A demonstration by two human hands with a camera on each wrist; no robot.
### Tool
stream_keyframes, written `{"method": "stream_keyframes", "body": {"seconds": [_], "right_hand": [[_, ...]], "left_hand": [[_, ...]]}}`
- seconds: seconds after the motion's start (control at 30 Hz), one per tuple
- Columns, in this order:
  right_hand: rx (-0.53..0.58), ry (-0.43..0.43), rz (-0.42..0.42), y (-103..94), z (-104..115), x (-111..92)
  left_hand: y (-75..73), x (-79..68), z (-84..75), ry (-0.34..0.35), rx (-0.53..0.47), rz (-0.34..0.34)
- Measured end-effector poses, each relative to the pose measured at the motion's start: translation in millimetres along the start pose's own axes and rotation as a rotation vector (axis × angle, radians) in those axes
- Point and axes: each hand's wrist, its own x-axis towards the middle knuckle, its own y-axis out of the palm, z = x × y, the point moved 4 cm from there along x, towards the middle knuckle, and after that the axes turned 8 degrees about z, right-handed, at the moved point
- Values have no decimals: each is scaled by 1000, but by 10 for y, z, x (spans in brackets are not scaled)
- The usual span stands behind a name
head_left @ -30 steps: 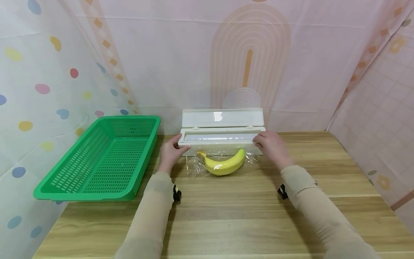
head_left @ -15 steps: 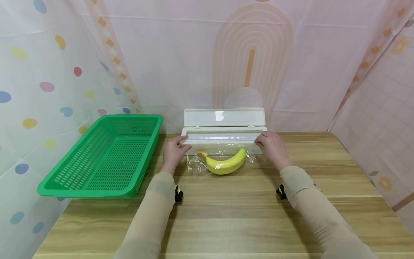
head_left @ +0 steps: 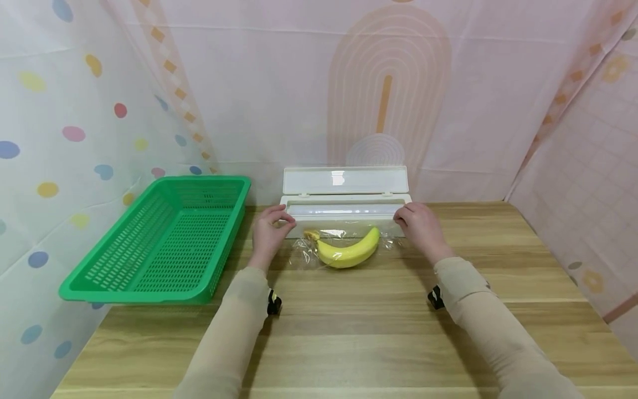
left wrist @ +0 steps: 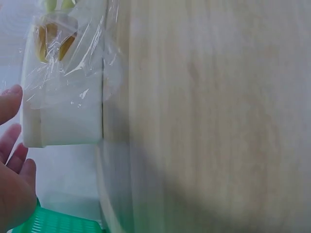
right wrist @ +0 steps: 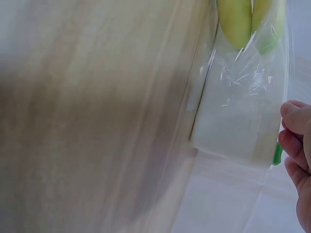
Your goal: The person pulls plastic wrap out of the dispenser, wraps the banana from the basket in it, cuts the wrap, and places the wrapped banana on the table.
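A banana [head_left: 349, 254] lies under crinkled clear cling film [head_left: 306, 252] in front of a white cling film box [head_left: 344, 227]. The box's lid stands open and a film roll [head_left: 344, 210] shows inside. My left hand [head_left: 268, 233] is at the box's left front corner, thumb and forefinger pinched together at the film's edge. At the right end, my right hand [head_left: 423, 230] pinches by the box's top edge. In the right wrist view the thumb is right at the film, and a small green piece [right wrist: 277, 154] shows beside the fingers; what exactly they pinch I cannot tell.
A green slotted basket [head_left: 174, 249] stands to the left on the wood-grain table [head_left: 349, 343]. A patterned cloth [head_left: 279, 94] hangs close behind the box and along both sides. Black wrist cameras [head_left: 274, 302] sit under both forearms.
My left thumb and forefinger, earlier spread over the box's left corner, have drawn together. The right hand, the banana and the box stay nearly in place. The view has shifted slightly.
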Motion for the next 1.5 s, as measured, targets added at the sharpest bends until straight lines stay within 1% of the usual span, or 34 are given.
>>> {"method": "stream_keyframes", "body": {"seconds": [0.1, 0.23, 0.4, 0.5, 0.6, 0.7, 0.83, 0.93, 0.97, 1.03, 1.1, 1.2, 1.3, 1.37, 1.43, 1.5], "right_hand": [[-5, -25, -16, -13, 9, -31], [-13, -51, -19, -20, 9, -79], [-20, -104, 22, -8, 23, -129], [-16, -135, 45, 3, 30, -148], [2, -135, 64, 17, 16, -159], [24, -113, 89, 35, -13, -166], [42, -84, 122, 46, -32, -179], [52, -76, 149, 51, -29, -192], [53, -74, 159, 54, -29, -197], [54, -73, 180, 63, -30, -207], [54, -69, 197, 73, -33, -212], [49, -69, 218, 86, -28, -210], [36, -81, 246, 102, -1, -185], [18, -98, 266, 119, 24, -161], [2, -108, 286, 142, 46, -139], [-12, -110, 300, 167, 63, -121]], "left_hand": [[-21, -16, -27, 28, -30, 31], [-56, -32, -60, 86, -56, 89], [-103, -49, -81, 148, -47, 159], [-131, -65, -99, 202, -36, 191], [-152, -82, -103, 244, -62, 226], [-173, -112, -114, 253, -122, 271], [-186, -156, -118, 239, -222, 341], [-183, -188, -108, 226, -260, 390], [-183, -200, -111, 233, -263, 404], [-181, -220, -122, 259, -245, 431], [-177, -231, -136, 308, -207, 453], [-169, -242, -170, 430, -118, 481], [-162, -244, -201, 564, 13, 488], [-154, -243, -212, 628, 97, 489], [-143, -240, -216, 666, 174, 487], [-131, -241, -213, 677, 236, 491]]}}
